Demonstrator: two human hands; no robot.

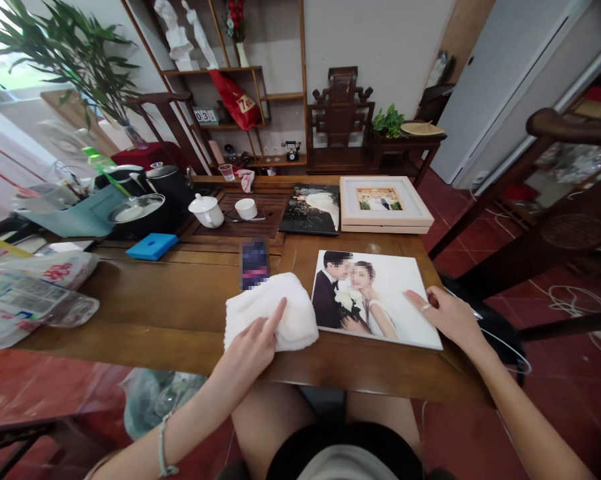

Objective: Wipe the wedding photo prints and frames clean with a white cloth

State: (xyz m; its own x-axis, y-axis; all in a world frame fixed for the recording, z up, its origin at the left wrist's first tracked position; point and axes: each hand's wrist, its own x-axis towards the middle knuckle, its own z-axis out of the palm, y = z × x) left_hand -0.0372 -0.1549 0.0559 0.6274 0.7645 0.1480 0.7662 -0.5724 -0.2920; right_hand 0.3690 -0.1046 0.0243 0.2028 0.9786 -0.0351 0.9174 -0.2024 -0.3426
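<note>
My left hand [255, 347] rests on a folded white towel [298, 320] near the table's front edge. Its index finger is stretched out across the cloth; the other fingers are curled and partly hidden. To the right lies a flat wedding photo panel [400, 273] showing a couple in a dark suit and a white dress. My right hand [450, 317], with a ring on one finger, grips the panel's right edge, one finger reaching onto its face. A phone [254, 263] with a blurred screen lies just behind the towel.
Behind the panel are a dark photo panel [310, 208] and stacked pale frames [388, 223]. A tea tray [230, 237] bears a lidded white cup [206, 210] and a small bowl [246, 209]. A blue box [152, 246], pan [138, 212] and plastic bags [35, 293] sit left.
</note>
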